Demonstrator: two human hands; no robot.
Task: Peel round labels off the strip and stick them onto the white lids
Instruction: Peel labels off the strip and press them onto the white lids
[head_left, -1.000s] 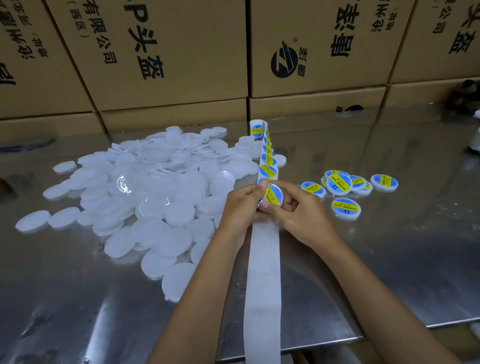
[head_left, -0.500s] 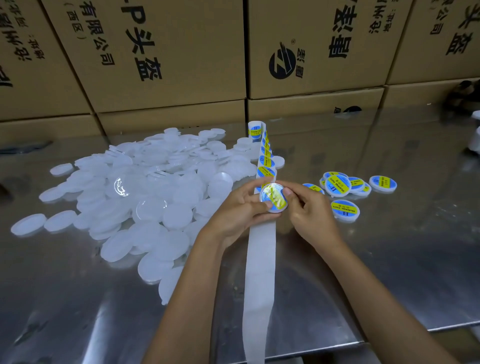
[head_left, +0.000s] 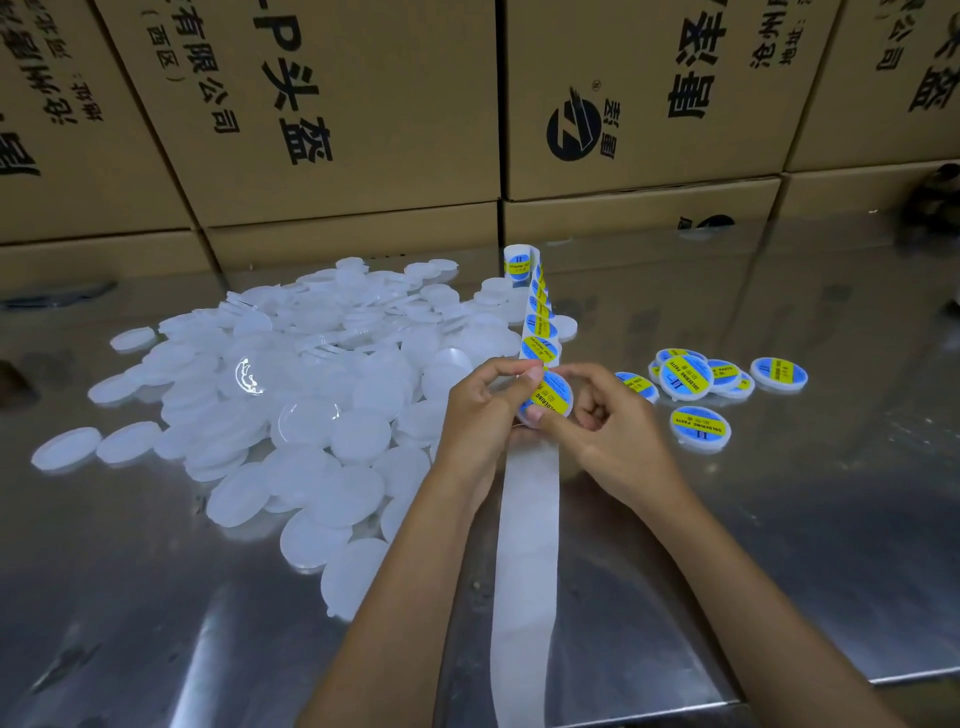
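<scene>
At frame centre, the left hand (head_left: 480, 410) and right hand (head_left: 608, 421) both pinch a white lid (head_left: 550, 397) whose blue-yellow label reads "SOLDERING PASTE", above the label strip (head_left: 527, 525) on the bench (head_left: 779, 545). Cardboard boxes (head_left: 363, 104) with Chinese print fill the top.

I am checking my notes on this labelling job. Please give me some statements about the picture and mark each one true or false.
1. Both hands, left and right, hold one lid with a label on it. True.
2. The pile of bare lids lies to the person's right. False: it lies to the left; the labelled lids lie to the right.
3. The strip near the person has no labels on it. True.
4. The table is wooden. False: it is shiny metal.
5. Cardboard boxes stand behind the table. True.
</scene>
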